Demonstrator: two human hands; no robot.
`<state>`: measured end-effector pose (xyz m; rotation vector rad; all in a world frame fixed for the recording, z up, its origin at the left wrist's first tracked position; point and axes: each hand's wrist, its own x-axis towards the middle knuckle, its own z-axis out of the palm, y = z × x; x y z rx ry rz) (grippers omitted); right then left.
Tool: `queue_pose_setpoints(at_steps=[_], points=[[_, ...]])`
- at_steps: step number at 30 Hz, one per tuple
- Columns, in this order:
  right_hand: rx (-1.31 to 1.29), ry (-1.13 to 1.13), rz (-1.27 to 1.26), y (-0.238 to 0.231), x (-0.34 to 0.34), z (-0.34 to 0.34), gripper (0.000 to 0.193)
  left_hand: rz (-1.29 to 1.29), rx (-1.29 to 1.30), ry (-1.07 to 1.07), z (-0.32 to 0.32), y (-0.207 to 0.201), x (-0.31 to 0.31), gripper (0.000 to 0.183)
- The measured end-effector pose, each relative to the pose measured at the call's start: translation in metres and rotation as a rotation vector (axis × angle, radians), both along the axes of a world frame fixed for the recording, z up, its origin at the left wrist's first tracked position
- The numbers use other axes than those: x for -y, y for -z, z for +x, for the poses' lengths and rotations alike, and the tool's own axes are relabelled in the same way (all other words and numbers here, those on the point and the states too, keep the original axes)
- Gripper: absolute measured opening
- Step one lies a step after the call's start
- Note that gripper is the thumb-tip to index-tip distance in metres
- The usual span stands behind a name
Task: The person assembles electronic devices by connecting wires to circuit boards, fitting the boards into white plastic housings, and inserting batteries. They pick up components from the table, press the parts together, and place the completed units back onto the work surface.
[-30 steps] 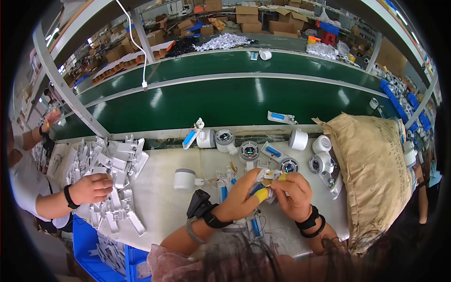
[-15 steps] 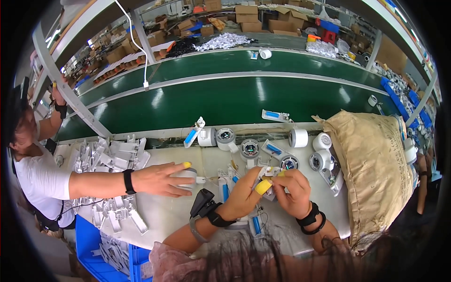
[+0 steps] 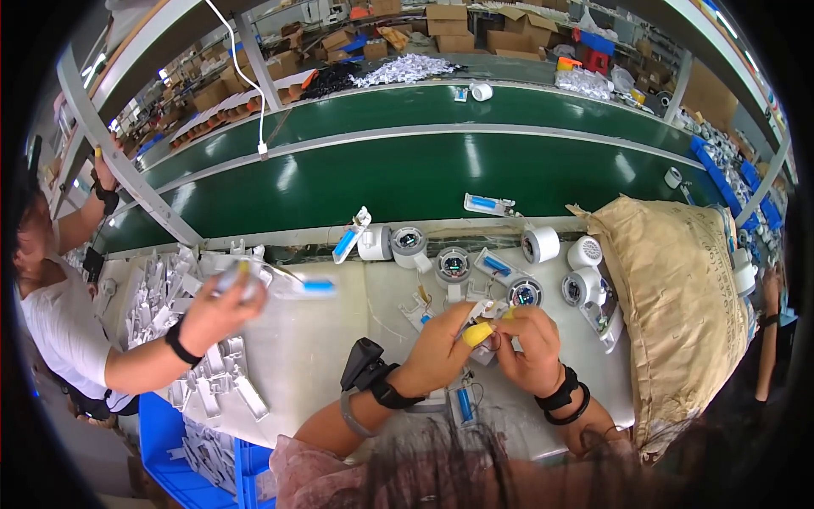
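Close together over the near table, my two hands work at a small white plastic part (image 3: pixel 485 310). My left hand (image 3: pixel 441 346) is closed around it, yellow tape on the thumb. My right hand (image 3: pixel 527 339) pinches against the part's near side; its fingertips hide what they hold, though thin wires show there. Just beyond lies a white round housing (image 3: pixel 525 294) with a circuit board inside. A blue cylindrical battery (image 3: pixel 465 405) with wires rests nearer me. Past my left hand is a white bracket with a battery (image 3: pixel 415 312), partly covered.
Several round housings (image 3: pixel 454 265) line the table's far side, before a green conveyor belt (image 3: pixel 356 182). A big brown sack (image 3: pixel 678 297) stands at right. At left, a co-worker's hand (image 3: pixel 222 310) passes above piled white brackets (image 3: pixel 161 293); a blue bin (image 3: pixel 161 441) sits below.
The co-worker's hand has moved left, carrying off a round housing with a trailing battery bracket from beside my left arm. My hands stay almost in place, fingers slightly shifted.
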<state>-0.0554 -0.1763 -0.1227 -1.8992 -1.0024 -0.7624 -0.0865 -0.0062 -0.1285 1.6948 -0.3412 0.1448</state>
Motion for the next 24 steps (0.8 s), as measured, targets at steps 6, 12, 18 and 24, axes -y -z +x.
queue_pose_setpoints(at_steps=[6, 12, 18, 24], points=[[-0.01, -0.008, -0.051, -0.004, -0.001, 0.004, 0.027, 0.071, -0.002, 0.022, 0.004, -0.003, -0.003, 0.02], [0.028, -0.024, -0.035, -0.002, 0.001, 0.005, 0.029, -0.038, -0.161, 0.094, 0.0, -0.012, -0.004, 0.02], [0.027, -0.065, -0.027, -0.002, 0.002, 0.007, 0.026, -0.19, -0.321, 0.205, 0.0, -0.01, -0.004, 0.025], [0.011, -0.037, -0.034, 0.002, 0.0, 0.005, 0.026, -0.146, -0.319, 0.155, -0.001, -0.009, -0.004, 0.026]])
